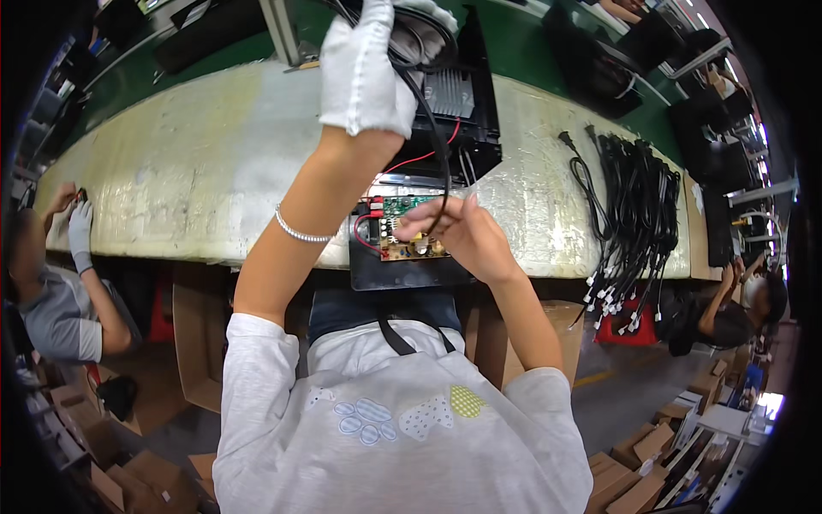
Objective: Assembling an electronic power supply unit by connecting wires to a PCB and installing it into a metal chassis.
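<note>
Circuit board: we take this as our landmark, the green-and-tan board [409,252] with its small components, lying over a black panel [402,277] at the near edge of the worktop [214,171].
Black cable: our thing in hand runs from a coil beyond the circuit board down to the board's right half, where its lower stretch meets our fingers.
Gloved left hand: our left hand [364,73] is beyond the circuit board, closed around the coiled part of the black cable [440,137].
Bare right hand: our right hand [469,236] is over the board's right side, fingers drawn narrow at the cable; we cannot tell whether they pinch it firmly.
Black chassis: the open chassis [484,128] lies beyond the circuit board, with a finned silver heat sink [449,96] inside.
Red wire: one thin lead [415,161] runs from near the board's upper left toward the chassis.
Cable bundle: black cords [634,197] with white connectors lie well to the board's right.
Cable step: we judge that we are guiding the cable's lower end about the board.
Next move: it probably calls for slack from the left, a precise right-hand pinch, and care around the red wire.
</note>
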A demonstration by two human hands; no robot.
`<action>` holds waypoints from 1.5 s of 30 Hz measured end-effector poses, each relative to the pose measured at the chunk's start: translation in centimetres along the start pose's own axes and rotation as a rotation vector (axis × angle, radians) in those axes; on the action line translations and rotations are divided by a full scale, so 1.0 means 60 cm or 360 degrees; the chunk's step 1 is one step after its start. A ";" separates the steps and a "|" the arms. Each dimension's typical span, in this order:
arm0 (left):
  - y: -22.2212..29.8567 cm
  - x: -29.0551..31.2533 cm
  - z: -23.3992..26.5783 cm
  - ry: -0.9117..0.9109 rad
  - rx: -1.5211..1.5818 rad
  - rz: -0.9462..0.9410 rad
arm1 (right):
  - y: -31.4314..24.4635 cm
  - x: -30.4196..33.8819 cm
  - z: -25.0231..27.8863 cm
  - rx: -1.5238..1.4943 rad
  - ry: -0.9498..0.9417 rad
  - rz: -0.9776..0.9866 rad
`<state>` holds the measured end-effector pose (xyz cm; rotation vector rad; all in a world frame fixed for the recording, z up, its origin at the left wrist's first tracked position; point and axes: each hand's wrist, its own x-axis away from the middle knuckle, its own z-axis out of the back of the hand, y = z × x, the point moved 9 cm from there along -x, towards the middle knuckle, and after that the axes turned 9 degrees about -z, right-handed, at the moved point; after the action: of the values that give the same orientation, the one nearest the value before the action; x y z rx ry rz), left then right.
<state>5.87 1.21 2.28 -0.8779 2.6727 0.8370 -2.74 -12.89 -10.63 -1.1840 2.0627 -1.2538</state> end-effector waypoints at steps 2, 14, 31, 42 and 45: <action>0.028 -0.016 0.019 0.0172 -0.0176 -0.0154 | 0.020 0.003 0.007 0.0093 0.0000 0.0024; -0.009 0.001 -0.020 -0.0150 -0.0122 0.0016 | -0.043 0.033 0.099 0.1699 0.0729 0.0049; -0.040 0.026 -0.059 -0.0468 -0.0312 0.0227 | -0.001 0.058 0.108 0.1554 0.1147 0.0357; -0.053 -0.008 -0.032 -0.0620 -0.1025 0.0300 | 0.011 0.074 0.124 0.1558 0.1149 0.0408; -0.100 -0.055 0.016 -0.0523 -0.1302 0.0517 | -0.008 0.073 0.112 0.1679 0.1006 0.0383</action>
<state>12.15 -0.61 -0.08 -0.3576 2.1799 2.0211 0.01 -19.99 -13.26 -0.0502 1.3690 -2.3155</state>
